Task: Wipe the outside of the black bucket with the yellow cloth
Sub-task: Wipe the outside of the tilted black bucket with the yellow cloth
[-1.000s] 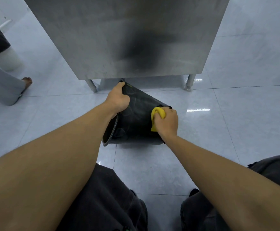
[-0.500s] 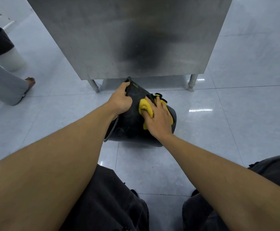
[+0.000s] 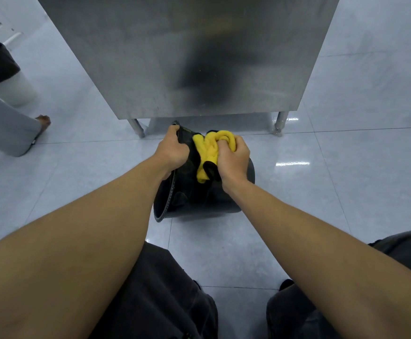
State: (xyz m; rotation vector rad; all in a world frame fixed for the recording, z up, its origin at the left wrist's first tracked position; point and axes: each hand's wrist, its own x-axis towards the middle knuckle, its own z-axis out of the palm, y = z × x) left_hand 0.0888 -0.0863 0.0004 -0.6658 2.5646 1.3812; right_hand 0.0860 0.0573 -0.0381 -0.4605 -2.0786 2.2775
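Observation:
The black bucket [image 3: 199, 199] lies tipped on its side on the tiled floor, its open mouth facing left. My left hand [image 3: 172, 150] grips the upper rim of the bucket. My right hand [image 3: 233, 160] is closed on the bunched yellow cloth [image 3: 211, 148] and presses it against the top of the bucket's outer wall, close to my left hand. Part of the cloth hangs down over the wall.
A stainless steel cabinet [image 3: 187, 57] on short legs [image 3: 279, 123] stands right behind the bucket. At the far left are a white bin with a black liner [image 3: 1, 72] and another person's trouser leg and bare foot [image 3: 42, 122]. My knees are at the bottom.
My right hand has carried the cloth from the bucket's near right side up over its top, and now bunches it. The bucket has rolled slightly. My left hand stays on the rim.

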